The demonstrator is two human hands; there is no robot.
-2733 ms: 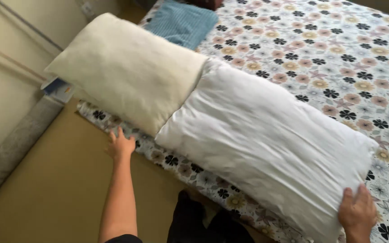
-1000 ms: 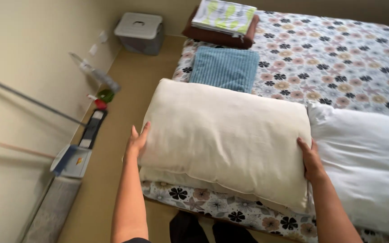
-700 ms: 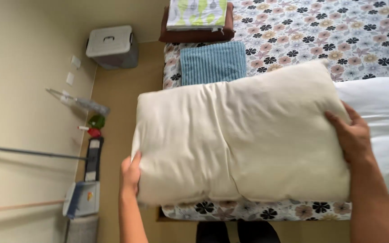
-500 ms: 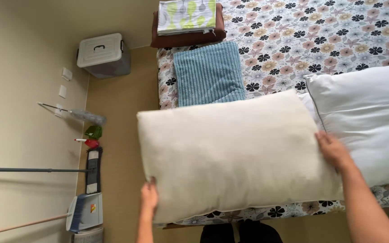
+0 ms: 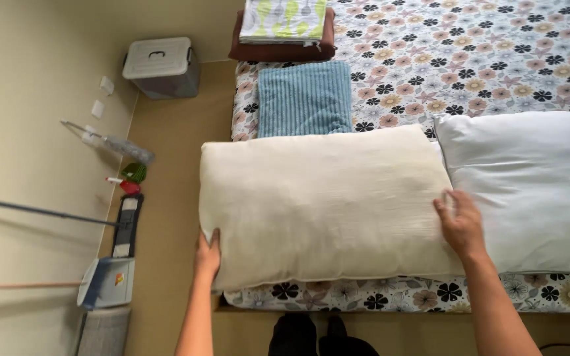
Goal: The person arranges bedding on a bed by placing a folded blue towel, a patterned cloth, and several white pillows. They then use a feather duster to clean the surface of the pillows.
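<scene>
Reaching forward from the bottom of the view, both arms stretch out over the near edge of the bed (image 5: pixel 496 59), one to each end of a cream pillow (image 5: pixel 324 204). The left hand (image 5: pixel 207 254) sits at the pillow's near left corner, fingers up against its side and thumb along the edge — a loose grip on the corner rather than a tight fist. The right hand (image 5: pixel 460 224) lies flat on top of the pillow's right end, fingers spread and open, pressing down rather than clasping. The cream pillow lies lengthwise on the flowered sheet between the two hands, its left end sticking out past the mattress. Its right end touches a white pillow (image 5: pixel 529 191) just beside it. A folded blue towel (image 5: pixel 305 99) lies behind — close to the cream pillow's far edge.
</scene>
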